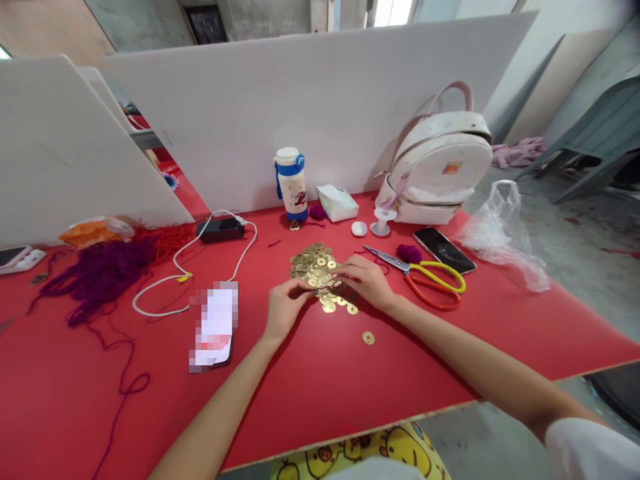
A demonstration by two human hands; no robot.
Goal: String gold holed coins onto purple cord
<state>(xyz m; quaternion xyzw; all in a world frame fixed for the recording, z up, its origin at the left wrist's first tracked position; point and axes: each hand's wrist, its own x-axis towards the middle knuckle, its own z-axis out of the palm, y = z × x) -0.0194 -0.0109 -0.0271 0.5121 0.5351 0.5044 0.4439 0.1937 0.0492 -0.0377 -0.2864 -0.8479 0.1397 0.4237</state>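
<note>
In front of a pile of brass-coloured coins with holes (313,257), both hands meet over the red table. My left hand (287,307) pinches a thin dark cord between thumb and fingertips. My right hand (369,283) also has its fingers closed on the cord (329,283), which runs between the two hands just above the coins. Whether a coin sits in the left fingertips is too small to make out. One loose coin (368,338) lies nearer the table's front edge. Scissors (415,267) with yellow and orange handles rest right of my right hand.
A phone (215,327) lies left of my left forearm, with a white cable (145,312) behind it. Purple yarn (107,270) heaps at the left. Along the back stand a bottle (291,183), tissue pack (340,203) and white backpack (440,167). Another phone (445,250) lies beyond the scissors.
</note>
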